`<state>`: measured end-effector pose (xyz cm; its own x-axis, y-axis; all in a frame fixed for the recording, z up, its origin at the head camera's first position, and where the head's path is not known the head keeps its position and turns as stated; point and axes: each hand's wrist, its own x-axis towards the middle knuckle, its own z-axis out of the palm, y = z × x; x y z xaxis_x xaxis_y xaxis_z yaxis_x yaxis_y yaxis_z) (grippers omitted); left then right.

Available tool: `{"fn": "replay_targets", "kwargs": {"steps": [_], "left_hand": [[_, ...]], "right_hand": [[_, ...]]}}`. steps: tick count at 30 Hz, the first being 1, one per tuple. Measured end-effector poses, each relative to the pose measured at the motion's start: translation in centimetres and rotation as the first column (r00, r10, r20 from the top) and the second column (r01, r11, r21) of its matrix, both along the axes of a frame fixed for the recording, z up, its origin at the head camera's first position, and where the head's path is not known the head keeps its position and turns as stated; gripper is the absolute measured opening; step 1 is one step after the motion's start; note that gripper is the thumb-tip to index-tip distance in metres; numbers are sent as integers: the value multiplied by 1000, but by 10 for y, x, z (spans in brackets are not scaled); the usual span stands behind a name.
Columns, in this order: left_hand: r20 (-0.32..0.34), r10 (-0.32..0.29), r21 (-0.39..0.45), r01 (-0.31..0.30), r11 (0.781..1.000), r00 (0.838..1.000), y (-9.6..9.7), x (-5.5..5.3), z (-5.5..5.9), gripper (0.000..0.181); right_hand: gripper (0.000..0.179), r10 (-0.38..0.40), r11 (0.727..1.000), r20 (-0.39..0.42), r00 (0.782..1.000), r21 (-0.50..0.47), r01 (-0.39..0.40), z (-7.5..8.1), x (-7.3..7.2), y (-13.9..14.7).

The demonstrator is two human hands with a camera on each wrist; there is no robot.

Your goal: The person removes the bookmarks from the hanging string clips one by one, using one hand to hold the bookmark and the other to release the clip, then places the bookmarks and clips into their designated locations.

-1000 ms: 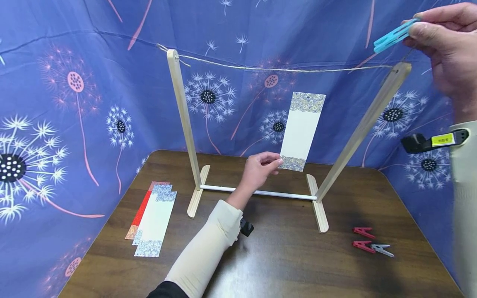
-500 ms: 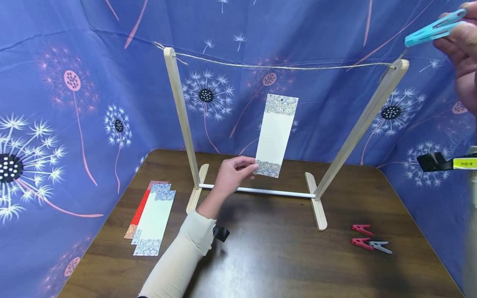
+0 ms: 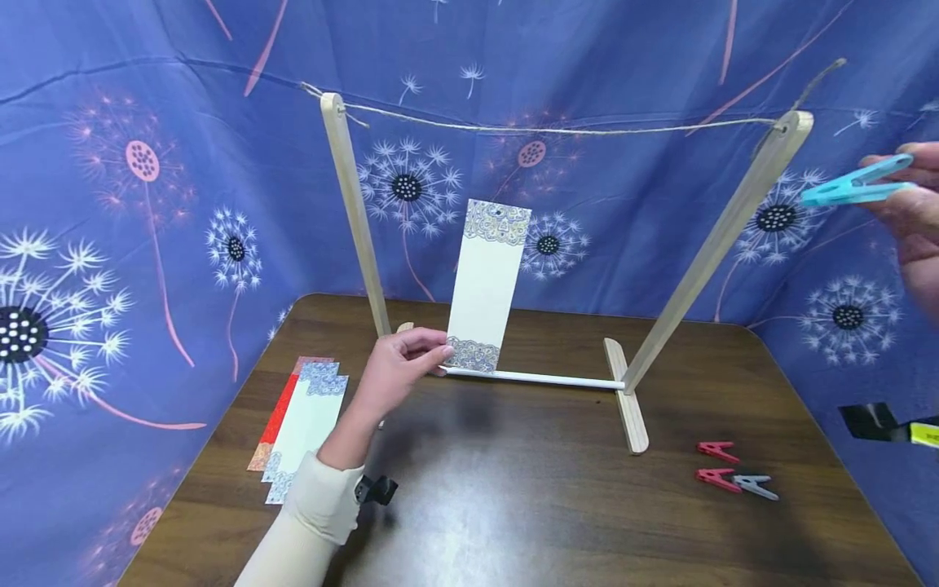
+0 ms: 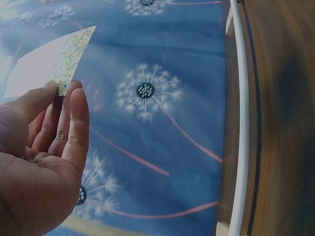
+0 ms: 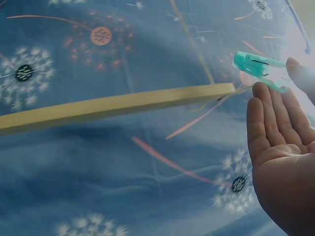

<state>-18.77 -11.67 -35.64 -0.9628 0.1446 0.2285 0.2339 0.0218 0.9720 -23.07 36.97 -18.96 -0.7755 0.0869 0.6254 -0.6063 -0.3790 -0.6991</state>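
My left hand (image 3: 396,367) pinches a white paper card (image 3: 486,285) with patterned end bands by its lower left corner. The card stands upright, leaning a little, below the string (image 3: 557,130) and apart from it. In the left wrist view, thumb and fingertips grip the card's patterned end (image 4: 71,56). At the right edge of the head view, my right hand (image 3: 920,220) holds a light blue clothespin (image 3: 854,186) by its handle ends, outside the right wooden post (image 3: 722,244). The right wrist view shows the clothespin (image 5: 258,66) between thumb and fingertips.
The string runs between two wooden posts joined low down by a white rod (image 3: 550,377). On the table's left lie overlapping cards, white ones (image 3: 311,416) over a red one (image 3: 282,408). Two red clothespins (image 3: 717,479) and a grey one (image 3: 756,486) lie at the right.
My left hand has moved left and down with the card, away from the string's middle. My right hand has moved right, then down, with the blue clothespin.
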Motion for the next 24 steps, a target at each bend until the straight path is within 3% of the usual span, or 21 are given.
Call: {"fn": "replay_targets", "kwargs": {"steps": [6, 11, 13, 18, 24], "left_hand": [[13, 37, -32, -37, 999, 999, -21, 13, -2, 20], [17, 56, -30, -56, 998, 998, -44, 16, -19, 23], [23, 76, -41, -75, 996, 997, -55, 17, -26, 25], [23, 135, -61, -133, 989, 991, -75, 33, -32, 29], [62, 154, -92, -148, 985, 986, -99, 54, -40, 34]], "right_hand": [[40, 7, 993, -17, 1000, 119, -5, -27, 25, 3], [42, 76, 984, -43, 996, 166, -68, -46, 38, 6], [43, 128, 980, -42, 991, 161, -120, -53, 43, 9], [43, 187, 971, -34, 982, 155, -180, -74, 53, 15], [43, 260, 959, -36, 965, 126, -254, -100, 62, 24]]}}
